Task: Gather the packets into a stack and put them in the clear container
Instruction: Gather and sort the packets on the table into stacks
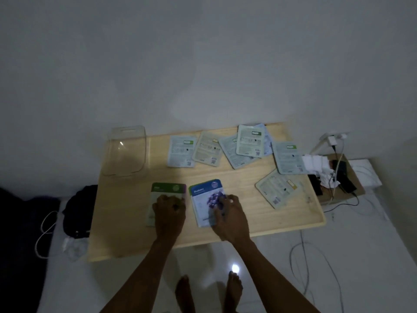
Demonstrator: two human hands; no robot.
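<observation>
On a pale wooden table (126, 222) lie several flat packets. My left hand (169, 211) rests on a green-topped packet (167, 188) near the front. Just to its right, my right hand (228, 213) presses fingers on a blue-topped packet (203, 195) with a purple picture. Several pale packets lie face down along the back edge, among them one (181, 151), an overlapped group (249, 141) and one (288, 158) at the right. Another packet (276, 188) lies tilted at the right front. The clear container (125, 152) stands at the back left corner with nothing in it.
A dark bag (77, 211) and a white cable (45, 231) lie on the floor left of the table. A cardboard box (347, 177) with chargers, cables and white cloth sits to the right. My bare feet (209, 292) stand on the white floor below.
</observation>
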